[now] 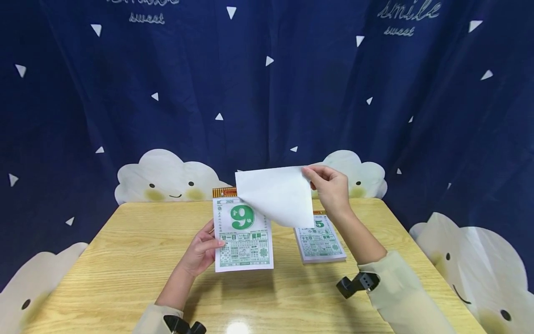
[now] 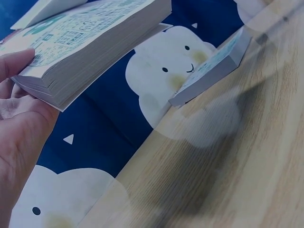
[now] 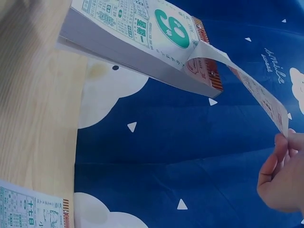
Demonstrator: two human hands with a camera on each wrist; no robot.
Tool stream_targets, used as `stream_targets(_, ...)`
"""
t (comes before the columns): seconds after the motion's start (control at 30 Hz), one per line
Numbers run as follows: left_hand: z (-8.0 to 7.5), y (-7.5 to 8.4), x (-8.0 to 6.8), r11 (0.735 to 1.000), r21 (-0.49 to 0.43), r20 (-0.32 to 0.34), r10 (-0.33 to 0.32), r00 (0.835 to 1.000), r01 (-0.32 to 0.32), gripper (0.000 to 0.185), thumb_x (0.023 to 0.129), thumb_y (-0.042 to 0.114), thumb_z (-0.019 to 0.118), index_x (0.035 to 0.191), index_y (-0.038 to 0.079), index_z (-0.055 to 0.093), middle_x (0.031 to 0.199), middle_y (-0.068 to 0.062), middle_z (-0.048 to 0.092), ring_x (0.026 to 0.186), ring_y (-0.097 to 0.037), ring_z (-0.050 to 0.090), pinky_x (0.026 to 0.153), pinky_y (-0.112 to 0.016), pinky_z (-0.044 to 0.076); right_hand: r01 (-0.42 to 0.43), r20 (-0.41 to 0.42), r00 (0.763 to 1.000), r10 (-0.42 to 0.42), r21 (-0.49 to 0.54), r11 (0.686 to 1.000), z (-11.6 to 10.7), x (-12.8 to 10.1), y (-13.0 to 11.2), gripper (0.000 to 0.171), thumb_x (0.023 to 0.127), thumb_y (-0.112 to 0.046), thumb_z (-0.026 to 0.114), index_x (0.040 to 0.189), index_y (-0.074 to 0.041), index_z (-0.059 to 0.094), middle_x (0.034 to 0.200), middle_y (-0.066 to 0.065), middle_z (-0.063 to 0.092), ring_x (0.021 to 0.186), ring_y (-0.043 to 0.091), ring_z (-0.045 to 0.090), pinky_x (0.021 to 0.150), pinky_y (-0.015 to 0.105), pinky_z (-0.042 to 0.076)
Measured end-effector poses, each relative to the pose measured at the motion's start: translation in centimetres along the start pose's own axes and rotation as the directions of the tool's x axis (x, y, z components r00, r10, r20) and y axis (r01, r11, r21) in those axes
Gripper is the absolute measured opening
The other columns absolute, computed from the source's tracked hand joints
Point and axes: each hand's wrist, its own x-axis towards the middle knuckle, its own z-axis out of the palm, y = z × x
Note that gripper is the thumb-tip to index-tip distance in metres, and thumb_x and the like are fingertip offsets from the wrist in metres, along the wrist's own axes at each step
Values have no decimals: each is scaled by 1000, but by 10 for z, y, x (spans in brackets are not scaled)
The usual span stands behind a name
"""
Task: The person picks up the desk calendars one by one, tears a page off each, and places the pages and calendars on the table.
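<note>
My left hand [image 1: 201,251] grips a thick tear-off calendar [image 1: 246,253] by its left side, thumb on the front and fingers underneath. A big green 9 shows on its top page, under a red and yellow header strip. Above the table, my right hand [image 1: 332,189] pinches the corner of a thin calendar sheet [image 1: 277,192] between thumb and fingertips. The sheet's blank white back faces the head camera. In the right wrist view the sheet [image 3: 261,90] curves from the calendar's header end to the right hand [image 3: 285,173]; its printed side shows there.
A second calendar pad [image 1: 322,246] with green print lies on the wooden table [image 1: 137,260], partly hidden by the lifted sheet and right arm. Behind the table hangs a dark blue curtain [image 1: 267,93] with white triangles and smiling clouds. Black wrist cameras sit on both sleeves.
</note>
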Motion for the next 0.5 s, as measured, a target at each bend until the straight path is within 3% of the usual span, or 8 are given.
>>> stream_targets(0.5, 0, 0, 0, 1000, 11, -1, -12, 1000, 12, 69, 85, -17, 31, 137, 25, 45, 118, 0, 64, 103, -17, 65, 84, -33, 55, -40, -24, 999, 40, 36, 999, -2, -1, 3, 30, 85, -25, 68, 102, -1, 67, 78, -7, 62, 67, 9, 52, 61, 15, 47)
